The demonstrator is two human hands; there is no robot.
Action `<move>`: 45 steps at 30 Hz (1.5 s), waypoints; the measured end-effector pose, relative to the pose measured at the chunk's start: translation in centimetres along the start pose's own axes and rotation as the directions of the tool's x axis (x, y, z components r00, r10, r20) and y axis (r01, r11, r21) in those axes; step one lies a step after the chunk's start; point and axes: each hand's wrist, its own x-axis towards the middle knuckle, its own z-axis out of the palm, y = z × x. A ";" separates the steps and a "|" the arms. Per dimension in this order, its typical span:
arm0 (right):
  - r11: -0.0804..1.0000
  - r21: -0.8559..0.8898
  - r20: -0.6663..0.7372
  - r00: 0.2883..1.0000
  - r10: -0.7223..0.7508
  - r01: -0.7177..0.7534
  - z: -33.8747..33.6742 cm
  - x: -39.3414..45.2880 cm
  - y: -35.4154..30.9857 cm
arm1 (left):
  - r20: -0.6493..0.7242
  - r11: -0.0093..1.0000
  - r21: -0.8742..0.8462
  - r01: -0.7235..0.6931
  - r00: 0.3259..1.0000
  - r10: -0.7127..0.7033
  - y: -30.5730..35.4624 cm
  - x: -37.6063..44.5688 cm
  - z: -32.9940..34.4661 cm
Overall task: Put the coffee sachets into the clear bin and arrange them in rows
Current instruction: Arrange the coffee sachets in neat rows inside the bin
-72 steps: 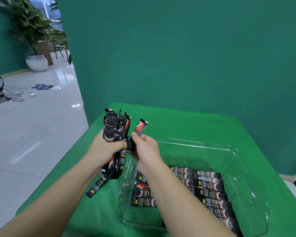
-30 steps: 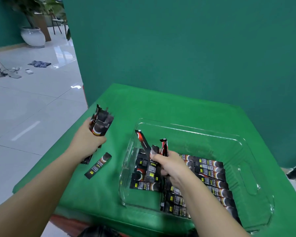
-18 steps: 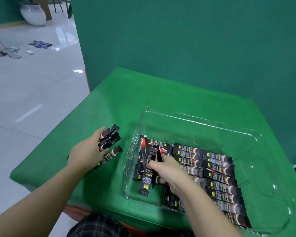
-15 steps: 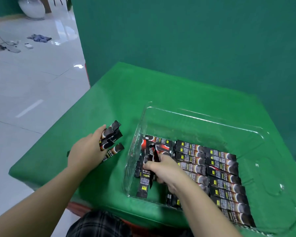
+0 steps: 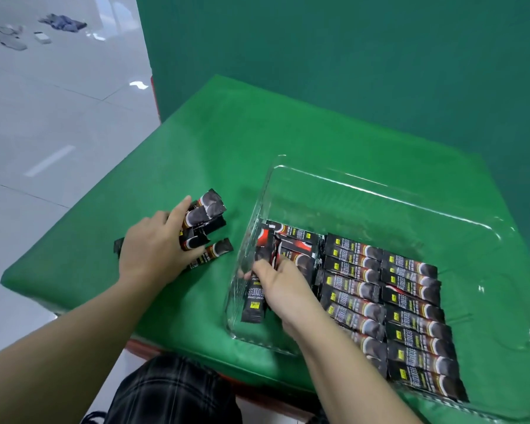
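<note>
A clear plastic bin (image 5: pixel 380 191) sits on the green table. Black coffee sachets (image 5: pixel 410 301) lie in rows across its floor. My right hand (image 5: pixel 283 289) is inside the bin at its left end, gripping a few sachets (image 5: pixel 254 301) that stand on end. Left of the bin, my left hand (image 5: pixel 156 249) rests on the table and holds a bundle of sachets (image 5: pixel 204 221). One loose sachet (image 5: pixel 216 252) lies on the cloth just under that hand.
The green cloth table (image 5: pixel 227 148) has its left edge and front edge close to my hands. A green backdrop wall (image 5: pixel 349 56) rises behind it. White tiled floor (image 5: pixel 43 117) with scattered items lies to the left.
My right hand carried sachets down into the bin's left end. My left hand lowered its bundle from the air onto the table. The view tilted downward.
</note>
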 end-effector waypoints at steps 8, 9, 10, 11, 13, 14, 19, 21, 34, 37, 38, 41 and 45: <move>0.887 0.460 -0.038 0.998 -0.040 0.053 -0.6 1.0 1.5 | 0.030 0.997 0.053 -0.050 0.998 0.048 -0.4 -0.1 0.1; 0.884 0.464 -0.033 0.998 -0.056 0.065 -0.6 1.1 1.6 | 0.028 0.998 0.049 -0.048 0.998 0.047 -0.4 -0.2 0.1; 0.882 0.466 -0.021 0.997 -0.068 0.070 -0.5 1.0 1.5 | 0.028 0.998 0.047 -0.044 0.999 0.043 -0.4 -0.2 0.1; 0.879 0.473 -0.002 0.997 -0.073 0.066 -0.4 1.0 1.5 | 0.031 0.998 0.044 -0.040 0.999 0.039 -0.3 -0.2 0.1; 0.865 0.500 0.032 0.997 -0.069 0.044 0.0 0.9 1.5 | 0.037 0.999 0.039 -0.038 0.999 0.036 -0.2 -0.2 0.1; 0.858 0.512 0.037 0.997 -0.064 0.036 0.2 0.9 1.5 | 0.036 0.999 0.036 -0.036 0.999 0.035 -0.2 -0.2 0.1; 0.833 0.545 -0.015 0.994 -0.105 0.096 0.3 1.2 2.0 | 0.042 0.999 0.031 -0.033 0.999 0.031 -0.3 -0.2 0.0; 0.837 0.534 0.001 0.990 -0.141 0.118 0.3 1.3 2.1 | 0.039 0.999 0.026 -0.029 0.999 0.028 -0.2 -0.2 0.0; 0.954 0.281 0.190 0.980 0.051 -0.104 0.3 0.3 3.2 | 0.024 1.000 0.009 -0.014 1.000 0.014 0.0 -0.3 -0.2; 0.997 0.047 0.171 0.983 -0.073 0.066 0.1 -0.3 2.9 | 0.028 1.000 0.005 -0.010 1.000 0.010 0.0 -0.3 -0.1; 0.991 -0.009 0.138 0.982 -0.132 0.134 -0.3 -0.3 2.6 | 0.031 1.000 0.005 -0.010 0.999 0.010 0.0 -0.2 -0.1; 0.958 -0.012 -0.025 0.958 -0.287 0.287 -2.0 -0.5 1.2 | 0.034 1.000 0.004 -0.007 0.999 0.007 -0.1 -0.2 -0.1; 0.857 -0.374 -0.042 0.917 -0.397 0.354 -3.7 -0.5 0.6 | 0.034 1.000 0.006 -0.007 0.999 0.007 -0.1 -0.3 -0.1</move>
